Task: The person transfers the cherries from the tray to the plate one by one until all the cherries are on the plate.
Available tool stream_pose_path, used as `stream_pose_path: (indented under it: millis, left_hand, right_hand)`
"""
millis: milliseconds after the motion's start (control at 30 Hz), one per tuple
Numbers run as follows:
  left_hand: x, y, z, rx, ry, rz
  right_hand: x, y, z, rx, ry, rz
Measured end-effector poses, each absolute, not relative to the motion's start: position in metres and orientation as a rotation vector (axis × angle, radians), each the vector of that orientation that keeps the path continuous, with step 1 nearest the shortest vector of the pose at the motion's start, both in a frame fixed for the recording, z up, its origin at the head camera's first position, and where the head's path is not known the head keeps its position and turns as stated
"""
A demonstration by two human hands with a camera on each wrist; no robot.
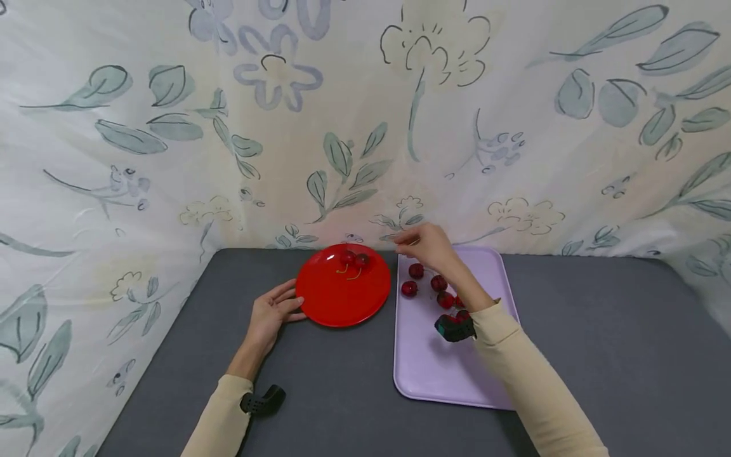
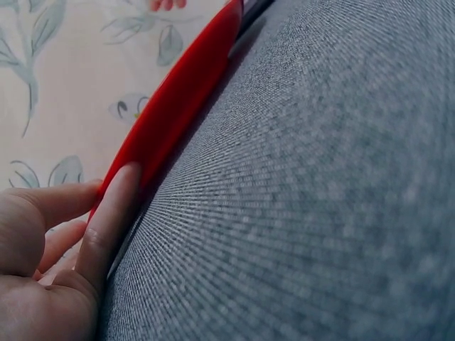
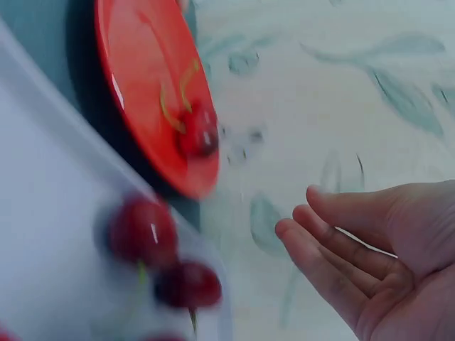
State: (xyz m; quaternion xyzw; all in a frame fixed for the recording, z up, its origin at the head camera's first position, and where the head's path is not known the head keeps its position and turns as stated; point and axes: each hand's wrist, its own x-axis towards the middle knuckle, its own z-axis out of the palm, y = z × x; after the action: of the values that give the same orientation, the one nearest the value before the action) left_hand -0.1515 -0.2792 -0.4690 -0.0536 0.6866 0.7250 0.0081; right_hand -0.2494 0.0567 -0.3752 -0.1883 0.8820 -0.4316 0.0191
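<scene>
At the left edge of the red plate (image 1: 337, 298), my left hand (image 1: 274, 311) holds the rim, its fingers on the upper edge and the outer side. Two cherries (image 1: 355, 259) with yellow-green stems lie together near the plate's far edge. My right hand (image 1: 428, 246) hovers over the far left corner of the lilac tray (image 1: 422, 355). In the right wrist view its fingers (image 3: 313, 263) are loosely extended, with nothing between them. Several dark red cherries (image 1: 409, 289) lie on the tray's far half, some partly hidden behind the right forearm.
A dark grey cloth-covered table (image 1: 331, 393) carries the plate and tray side by side with a narrow gap. Directly behind the table's far edge hangs a floral curtain (image 1: 342, 127). Black wrist cameras (image 1: 263, 400) sit on both sleeves.
</scene>
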Motion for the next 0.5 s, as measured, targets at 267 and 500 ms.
stream_pose_path:
  millis: [267,500]
  left_hand:
    - [-0.152,-0.279,-0.469,-0.159,2.144,2.263]
    - [-0.152,-0.28,-0.469,-0.163,2.146,2.263]
  right_hand:
    - [-0.255,0.103,-0.386,-0.588,2.783,-1.15]
    - [-0.257,0.117,-0.4,-0.57,2.725,-1.053]
